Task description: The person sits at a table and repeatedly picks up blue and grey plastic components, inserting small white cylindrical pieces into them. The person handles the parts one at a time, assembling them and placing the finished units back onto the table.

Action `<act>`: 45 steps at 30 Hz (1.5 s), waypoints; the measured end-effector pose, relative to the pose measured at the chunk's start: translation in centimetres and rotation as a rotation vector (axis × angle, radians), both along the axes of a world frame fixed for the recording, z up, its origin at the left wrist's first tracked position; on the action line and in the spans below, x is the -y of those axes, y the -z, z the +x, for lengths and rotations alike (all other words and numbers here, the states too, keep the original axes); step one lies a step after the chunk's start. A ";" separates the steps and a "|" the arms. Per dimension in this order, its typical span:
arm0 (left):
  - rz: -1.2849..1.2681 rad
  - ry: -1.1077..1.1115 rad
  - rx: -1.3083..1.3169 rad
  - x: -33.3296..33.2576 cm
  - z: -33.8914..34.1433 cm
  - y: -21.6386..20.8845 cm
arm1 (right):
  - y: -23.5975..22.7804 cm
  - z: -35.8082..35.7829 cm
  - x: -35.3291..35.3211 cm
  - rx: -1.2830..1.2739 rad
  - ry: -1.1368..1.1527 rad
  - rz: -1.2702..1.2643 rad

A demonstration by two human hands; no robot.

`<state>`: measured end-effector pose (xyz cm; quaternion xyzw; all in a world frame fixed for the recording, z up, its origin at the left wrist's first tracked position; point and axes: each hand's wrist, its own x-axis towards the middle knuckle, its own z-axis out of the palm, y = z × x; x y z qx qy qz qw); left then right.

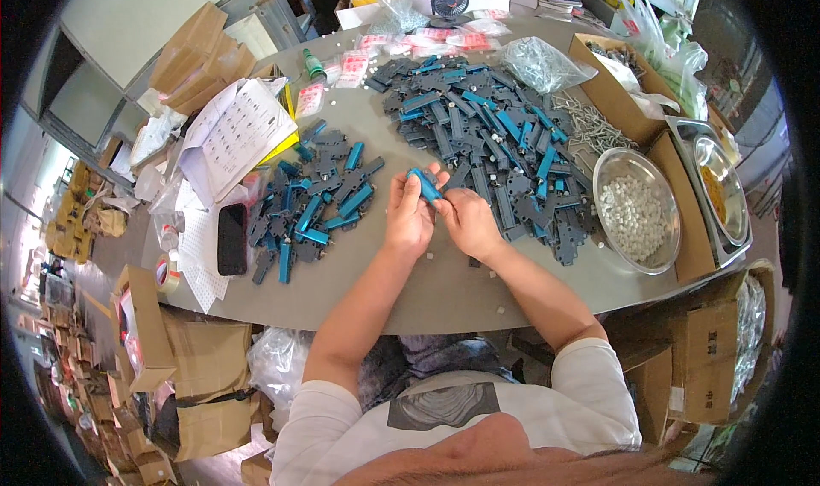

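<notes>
The grey bench (444, 289) holds two heaps of blue and dark grey plastic parts. The big heap (487, 136) spreads from the far edge toward the right side, and the small heap (312, 200) lies nearer the left edge, beside a black phone (231, 238). Which heap is the finished one I cannot tell, but there are many parts in both — so I think the work is somewhere in the middle.

A round metal bowl (636, 268) of little white bits sits by the right edge.

One blue plastic part (424, 184) is up off the bench, near the middle. The left hand (410, 217) wraps its fingers around the part's lower end. The right hand (465, 221) pinches it from the other side — fingers narrow, touching it.
</notes>
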<state>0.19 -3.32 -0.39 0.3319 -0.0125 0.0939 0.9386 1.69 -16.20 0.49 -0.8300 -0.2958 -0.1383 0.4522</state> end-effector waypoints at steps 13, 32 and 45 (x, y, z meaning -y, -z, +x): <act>0.911 -1.106 -0.071 -11.1 2.3 -0.4 | -1.8 2.9 4.0 -0.081 0.227 0.016; 1.869 0.181 0.327 -6.5 -1.3 1.1 | -1.4 -11.0 10.8 -0.108 -0.070 -0.265; 1.831 0.096 0.418 -6.4 -2.4 0.9 | 1.4 -12.8 9.2 0.094 0.069 -0.263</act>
